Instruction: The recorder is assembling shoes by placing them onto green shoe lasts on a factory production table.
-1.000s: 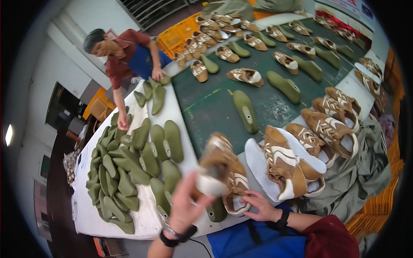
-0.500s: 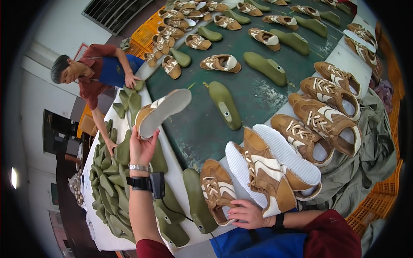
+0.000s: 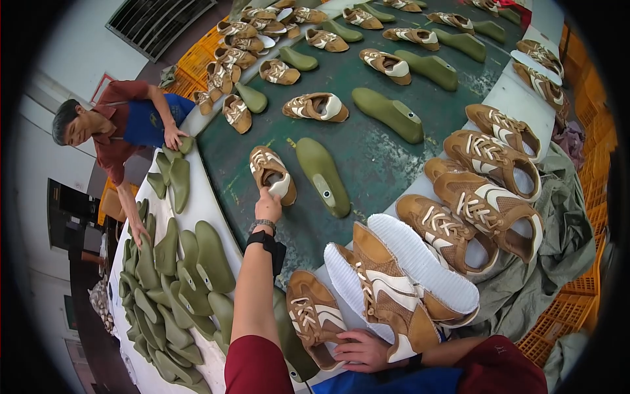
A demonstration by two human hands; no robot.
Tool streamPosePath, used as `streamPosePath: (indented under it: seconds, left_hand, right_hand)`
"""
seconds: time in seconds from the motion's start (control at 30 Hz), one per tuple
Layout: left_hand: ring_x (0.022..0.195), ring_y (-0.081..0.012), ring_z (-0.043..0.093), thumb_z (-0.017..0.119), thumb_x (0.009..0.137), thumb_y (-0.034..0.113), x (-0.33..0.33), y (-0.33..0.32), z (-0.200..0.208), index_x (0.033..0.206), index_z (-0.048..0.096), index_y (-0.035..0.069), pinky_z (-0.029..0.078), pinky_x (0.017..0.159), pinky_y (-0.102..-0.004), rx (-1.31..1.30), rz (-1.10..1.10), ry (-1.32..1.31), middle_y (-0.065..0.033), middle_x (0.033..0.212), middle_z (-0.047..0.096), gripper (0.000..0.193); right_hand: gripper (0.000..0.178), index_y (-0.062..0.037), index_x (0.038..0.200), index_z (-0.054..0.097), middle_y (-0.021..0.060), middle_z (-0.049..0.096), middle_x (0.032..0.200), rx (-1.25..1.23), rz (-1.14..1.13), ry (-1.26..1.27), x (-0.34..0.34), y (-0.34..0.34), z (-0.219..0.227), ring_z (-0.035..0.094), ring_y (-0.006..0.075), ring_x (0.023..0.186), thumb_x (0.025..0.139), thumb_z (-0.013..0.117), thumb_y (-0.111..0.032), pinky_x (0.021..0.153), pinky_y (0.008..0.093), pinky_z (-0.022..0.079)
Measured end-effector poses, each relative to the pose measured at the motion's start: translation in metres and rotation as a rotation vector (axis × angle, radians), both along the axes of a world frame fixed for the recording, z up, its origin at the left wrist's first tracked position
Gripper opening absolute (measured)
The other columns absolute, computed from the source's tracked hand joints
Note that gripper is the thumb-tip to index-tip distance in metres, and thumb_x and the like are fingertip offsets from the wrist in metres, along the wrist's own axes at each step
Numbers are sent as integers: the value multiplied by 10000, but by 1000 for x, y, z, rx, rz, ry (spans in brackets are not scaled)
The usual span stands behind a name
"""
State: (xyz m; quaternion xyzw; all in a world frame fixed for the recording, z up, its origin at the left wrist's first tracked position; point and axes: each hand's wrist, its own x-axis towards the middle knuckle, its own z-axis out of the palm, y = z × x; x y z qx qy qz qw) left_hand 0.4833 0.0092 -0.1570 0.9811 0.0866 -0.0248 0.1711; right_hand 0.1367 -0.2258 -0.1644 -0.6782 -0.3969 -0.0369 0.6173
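Left hand [image 3: 268, 207], pinching brown shoe [image 3: 264, 161] by heel, just swung it beside green last [image 3: 316, 167] right of grip, so they're paired; right hand's [image 3: 365, 350] grip unclear.

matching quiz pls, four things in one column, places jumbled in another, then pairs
1. person's bare left hand
2. person's bare right hand
3. heap of smooth olive-green shoe lasts
4. crumpled grey-green fabric

A. on the white tabletop, picture's left
B. beside shoes, picture's right
C. at a brown-and-white laced shoe's heel, over dark green surface
D. at another such shoe's opening

1-C
2-D
3-A
4-B
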Motion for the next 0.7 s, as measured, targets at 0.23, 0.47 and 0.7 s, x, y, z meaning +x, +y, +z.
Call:
streamPosePath:
  seconds: [0.23,0.47,0.7]
  left_hand:
    - [1098,-371,554,602,833,316,-33,2,77,1357,368,74,445,920,-402,48,-76,127,-255,1170,566,623]
    - [1066,-297,586,643,820,197,-177,16,209,1281,477,66,464,869,-353,34,-370,84,-188,1139,605,507]
    - [1010,-354,542,720,710,182,-377,53,189,1221,499,24,448,876,-415,170,-238,-198,-187,1082,586,578]
  right_hand:
    - [280,-67,1016,634,53,584,1122,-21,18,12,-1,-5,5,460,312,1172,764,702,-167,933,410,404]
    - [237,-87,957,642,42,598,1058,-63,-68,-25,6,-8,14,493,305,1133,744,708,-170,904,397,428]
    - [335,-89,966,638,74,592,1054,-241,-67,-143,-3,6,13,482,351,1115,679,756,-214,941,435,405]
